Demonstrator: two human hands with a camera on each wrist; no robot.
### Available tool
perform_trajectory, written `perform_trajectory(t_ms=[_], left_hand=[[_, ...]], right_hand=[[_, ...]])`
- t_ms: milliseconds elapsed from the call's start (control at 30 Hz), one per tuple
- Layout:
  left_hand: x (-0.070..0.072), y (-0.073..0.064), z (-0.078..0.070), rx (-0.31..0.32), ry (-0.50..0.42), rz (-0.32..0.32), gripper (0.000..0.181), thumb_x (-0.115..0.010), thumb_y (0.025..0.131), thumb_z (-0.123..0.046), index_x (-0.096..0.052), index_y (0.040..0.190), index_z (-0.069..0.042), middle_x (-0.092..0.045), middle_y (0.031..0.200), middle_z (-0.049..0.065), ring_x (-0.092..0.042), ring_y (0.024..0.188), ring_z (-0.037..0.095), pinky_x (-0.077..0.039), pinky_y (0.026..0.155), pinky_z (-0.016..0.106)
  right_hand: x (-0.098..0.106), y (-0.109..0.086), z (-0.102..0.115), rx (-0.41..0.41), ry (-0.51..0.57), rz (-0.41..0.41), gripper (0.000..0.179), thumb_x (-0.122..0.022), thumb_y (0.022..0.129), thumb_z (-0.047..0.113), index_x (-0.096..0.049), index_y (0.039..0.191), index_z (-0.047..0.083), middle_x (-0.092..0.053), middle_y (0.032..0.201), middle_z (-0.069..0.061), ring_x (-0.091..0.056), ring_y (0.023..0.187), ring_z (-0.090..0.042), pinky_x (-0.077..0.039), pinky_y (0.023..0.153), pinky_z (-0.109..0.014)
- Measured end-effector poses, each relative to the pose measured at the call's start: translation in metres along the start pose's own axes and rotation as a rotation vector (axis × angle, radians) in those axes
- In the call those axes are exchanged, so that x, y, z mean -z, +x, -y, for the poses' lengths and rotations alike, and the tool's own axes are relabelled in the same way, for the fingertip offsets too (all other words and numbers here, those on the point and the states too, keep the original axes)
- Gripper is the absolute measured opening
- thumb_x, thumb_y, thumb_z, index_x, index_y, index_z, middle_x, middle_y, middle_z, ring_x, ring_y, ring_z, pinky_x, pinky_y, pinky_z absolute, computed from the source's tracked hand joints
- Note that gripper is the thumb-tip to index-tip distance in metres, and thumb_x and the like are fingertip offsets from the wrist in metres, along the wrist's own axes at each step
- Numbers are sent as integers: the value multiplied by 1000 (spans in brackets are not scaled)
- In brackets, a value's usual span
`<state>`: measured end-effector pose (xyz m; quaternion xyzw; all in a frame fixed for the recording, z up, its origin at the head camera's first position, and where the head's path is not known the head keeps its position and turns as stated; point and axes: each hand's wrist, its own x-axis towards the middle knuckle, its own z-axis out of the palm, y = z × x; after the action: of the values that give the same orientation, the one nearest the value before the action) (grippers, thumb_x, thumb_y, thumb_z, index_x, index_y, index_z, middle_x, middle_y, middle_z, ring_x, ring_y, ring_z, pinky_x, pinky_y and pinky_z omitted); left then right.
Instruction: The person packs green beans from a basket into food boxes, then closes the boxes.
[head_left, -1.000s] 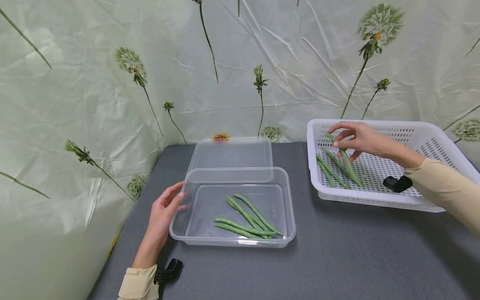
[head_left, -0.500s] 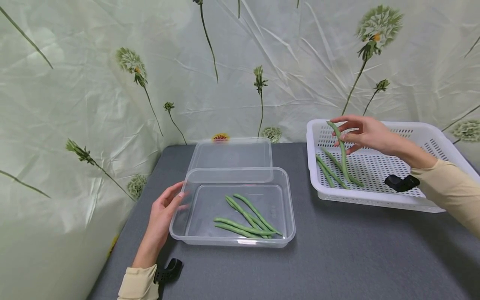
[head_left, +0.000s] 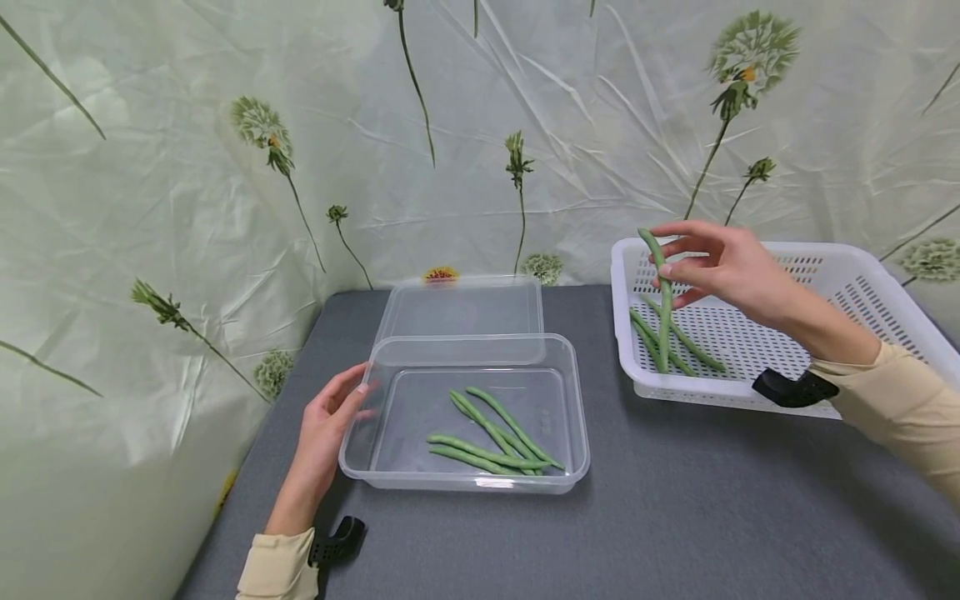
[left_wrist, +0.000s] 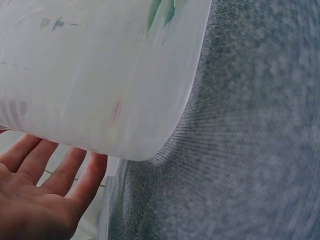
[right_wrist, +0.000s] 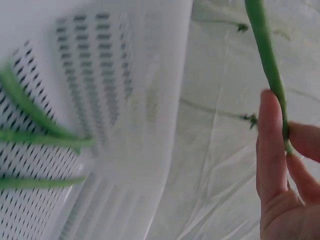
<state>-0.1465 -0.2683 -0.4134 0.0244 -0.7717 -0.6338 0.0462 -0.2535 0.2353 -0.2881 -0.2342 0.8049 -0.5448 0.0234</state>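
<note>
My right hand (head_left: 731,271) pinches a green bean (head_left: 666,321) near its upper end, thumb against fingers. The bean hangs almost upright over the left part of a white perforated basket (head_left: 697,388). Several other green beans (head_left: 697,346) lie on the basket's floor. In the right wrist view the held bean (right_wrist: 270,60) runs up from the fingertips. My left hand (head_left: 318,442) rests against the left side of a clear plastic container (head_left: 408,392), fingers extended along its wall. Inside, several green beans (head_left: 491,458) lie across one another toward the front right.
Behind the container, a clear lid (head_left: 465,304) lies flat, its front edge overlapped by the container's back rim. Dark grey cloth (head_left: 600,533) covers the table. A dandelion-print sheet (head_left: 450,208) hangs behind and along the left side.
My right hand has lifted the bean and shifted it slightly left; it now hangs more upright, over the basket's left beans. My left hand and the container stay put.
</note>
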Motion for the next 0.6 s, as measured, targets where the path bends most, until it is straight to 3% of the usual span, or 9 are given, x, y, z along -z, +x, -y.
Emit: perform_trajectory(t_ms=[133,400,600], left_hand=[[0,0,-1,-1,2,-3,46,-55,103,-28,-48,144,-9,-49,145,9,-57,120,18,-54,85,32],[0,0,-1,-2,3,-1,45,-55,103,-28,-48,144,-8,-49,145,9,-57,120,17,-54,85,31],[0,0,1,0,5,0,46,-55,103,-29,-48,144,-9,-49,145,9,-57,122,18,-54,85,32]], right_hand=[[-14,-3,8,43,68,-72,46,-65,94,-1,-53,138,4,-57,117,-17,-71,87,-17,-59,62,-41],[-48,-1,17,160,329,-149,43,-66,90,-8,-58,131,0,-63,110,-17,-71,83,-22,-59,60,-34],[-81,-1,21,211,349,-142,42,-67,90,-6,-58,131,1,-63,113,-17,-71,85,-24,-59,63,-36]])
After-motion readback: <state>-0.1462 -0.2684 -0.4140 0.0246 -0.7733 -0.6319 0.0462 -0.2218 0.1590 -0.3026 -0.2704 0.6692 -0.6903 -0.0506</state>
